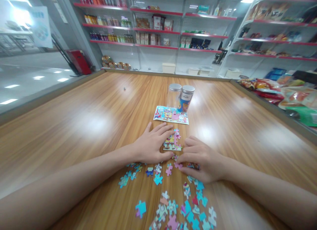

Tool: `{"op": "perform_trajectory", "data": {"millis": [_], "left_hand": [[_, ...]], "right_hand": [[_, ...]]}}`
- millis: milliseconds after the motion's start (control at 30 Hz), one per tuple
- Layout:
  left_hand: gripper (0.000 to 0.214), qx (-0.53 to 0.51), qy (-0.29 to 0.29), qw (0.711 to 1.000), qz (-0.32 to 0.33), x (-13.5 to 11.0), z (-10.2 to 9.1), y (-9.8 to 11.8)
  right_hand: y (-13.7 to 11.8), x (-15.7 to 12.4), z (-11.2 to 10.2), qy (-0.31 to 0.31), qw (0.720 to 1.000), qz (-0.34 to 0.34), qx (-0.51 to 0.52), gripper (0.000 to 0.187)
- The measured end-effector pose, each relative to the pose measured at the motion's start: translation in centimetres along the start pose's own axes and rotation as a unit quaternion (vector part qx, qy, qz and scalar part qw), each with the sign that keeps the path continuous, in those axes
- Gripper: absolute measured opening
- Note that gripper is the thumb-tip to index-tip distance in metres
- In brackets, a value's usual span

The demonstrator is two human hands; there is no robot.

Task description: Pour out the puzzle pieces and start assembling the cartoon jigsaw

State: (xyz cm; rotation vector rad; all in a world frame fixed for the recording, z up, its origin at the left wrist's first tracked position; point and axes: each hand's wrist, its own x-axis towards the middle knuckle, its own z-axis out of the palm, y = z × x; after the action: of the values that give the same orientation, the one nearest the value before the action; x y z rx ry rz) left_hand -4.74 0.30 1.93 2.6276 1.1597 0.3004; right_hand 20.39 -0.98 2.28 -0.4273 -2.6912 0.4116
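Observation:
A partly joined jigsaw puzzle [172,147] lies on the table, with yellow, pink and pale pieces showing. My left hand [153,142] rests over its left side, fingers spread, the thumb close to a small loose piece below it. Just right of that, my right hand [201,159] is closed, its thumb and index finger pinching a pink puzzle piece [177,165] near the tabletop. Another pink piece [169,170] lies to the left of it. Under the right palm sits a darker piece [193,165], partly hidden.
Loose puzzle pieces [190,217] spread over the near tabletop. Beyond my hands lies a printed picture sheet [170,115], with a clear jar [173,98] and a labelled jar [186,98] behind it. Packaged goods [297,98] stand along the right edge, stocked shelves [158,30] at the back.

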Motion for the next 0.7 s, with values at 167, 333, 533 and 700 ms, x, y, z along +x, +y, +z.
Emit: {"op": "perform_trajectory", "data": {"millis": [167,333,533,700], "left_hand": [[0.075,0.008,-0.003,1.000,0.009,-0.08,-0.03,-0.31],[0.077,0.016,-0.010,1.000,0.013,0.02,0.03,-0.52],[0.076,0.025,-0.011,1.000,0.014,0.05,-0.04,-0.47],[0.077,0.028,-0.016,0.999,0.010,0.00,-0.02,-0.43]], "right_hand": [[0.08,0.02,0.06,-0.019,1.000,-0.004,0.000,0.023],[0.12,-0.05,0.08,-0.029,1.000,-0.006,-0.008,0.023],[0.03,-0.01,-0.12,-0.035,0.999,0.016,0.014,0.020],[0.10,-0.03,-0.25,-0.040,0.997,0.052,0.042,0.015]]}}
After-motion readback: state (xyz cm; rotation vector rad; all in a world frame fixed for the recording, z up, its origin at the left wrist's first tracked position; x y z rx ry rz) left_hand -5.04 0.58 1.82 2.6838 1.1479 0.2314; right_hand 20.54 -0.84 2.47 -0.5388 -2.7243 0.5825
